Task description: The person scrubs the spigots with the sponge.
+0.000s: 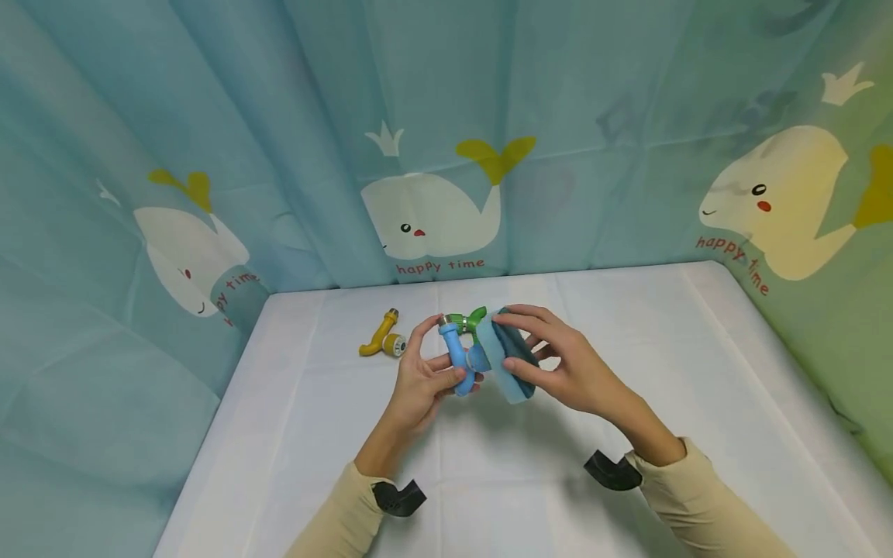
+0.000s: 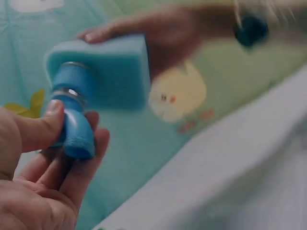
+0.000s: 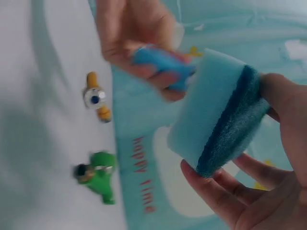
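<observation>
My left hand [image 1: 418, 385] grips a light blue faucet [image 1: 456, 358] by its body, thumb on one side and fingers on the other. The metal threaded end points up and away. In my right hand [image 1: 568, 364] is a sponge [image 1: 504, 358], pale blue foam with a darker scouring layer, pinched between thumb and fingers. Its foam side presses against the round knob of the blue faucet, as the left wrist view shows with the knob [image 2: 74, 79] against the foam [image 2: 117, 79]. Both hands are held above the table.
On the white table [image 1: 314, 465] a yellow faucet [image 1: 380, 337] lies left of the hands. A green faucet [image 1: 477, 316] lies behind them, partly hidden in the head view and whole in the right wrist view. A blue whale-print curtain [image 1: 593, 194] hangs around the table.
</observation>
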The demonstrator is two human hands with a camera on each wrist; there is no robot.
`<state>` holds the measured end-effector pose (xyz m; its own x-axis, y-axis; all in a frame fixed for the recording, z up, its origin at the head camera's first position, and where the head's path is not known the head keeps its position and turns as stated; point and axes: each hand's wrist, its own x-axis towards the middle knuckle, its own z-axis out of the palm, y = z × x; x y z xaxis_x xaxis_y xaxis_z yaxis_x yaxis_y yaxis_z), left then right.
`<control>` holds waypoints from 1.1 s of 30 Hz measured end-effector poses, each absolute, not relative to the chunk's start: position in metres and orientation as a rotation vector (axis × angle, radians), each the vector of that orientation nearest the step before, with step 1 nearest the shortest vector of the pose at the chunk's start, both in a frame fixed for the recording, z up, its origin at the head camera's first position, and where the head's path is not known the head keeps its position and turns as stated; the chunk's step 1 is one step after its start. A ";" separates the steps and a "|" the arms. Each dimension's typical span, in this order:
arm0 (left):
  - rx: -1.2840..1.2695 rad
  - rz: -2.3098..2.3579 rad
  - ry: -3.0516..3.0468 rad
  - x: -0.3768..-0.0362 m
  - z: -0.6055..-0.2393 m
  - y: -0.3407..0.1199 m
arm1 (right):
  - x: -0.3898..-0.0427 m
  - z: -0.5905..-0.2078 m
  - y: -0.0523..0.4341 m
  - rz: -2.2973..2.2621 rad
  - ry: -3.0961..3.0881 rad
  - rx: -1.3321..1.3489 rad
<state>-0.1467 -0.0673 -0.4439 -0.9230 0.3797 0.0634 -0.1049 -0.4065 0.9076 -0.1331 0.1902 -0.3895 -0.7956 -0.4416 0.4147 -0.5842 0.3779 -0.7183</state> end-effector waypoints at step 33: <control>0.079 2.582 1.310 -0.145 -0.434 -0.054 | -0.141 -0.395 0.178 1.187 -2.295 0.714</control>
<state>-0.1448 -0.0539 -0.4342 -0.9685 0.2413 -0.0620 -0.1926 -0.5671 0.8008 -0.1406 0.1781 -0.3949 -0.7613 -0.2357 0.6041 -0.6292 0.4937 -0.6003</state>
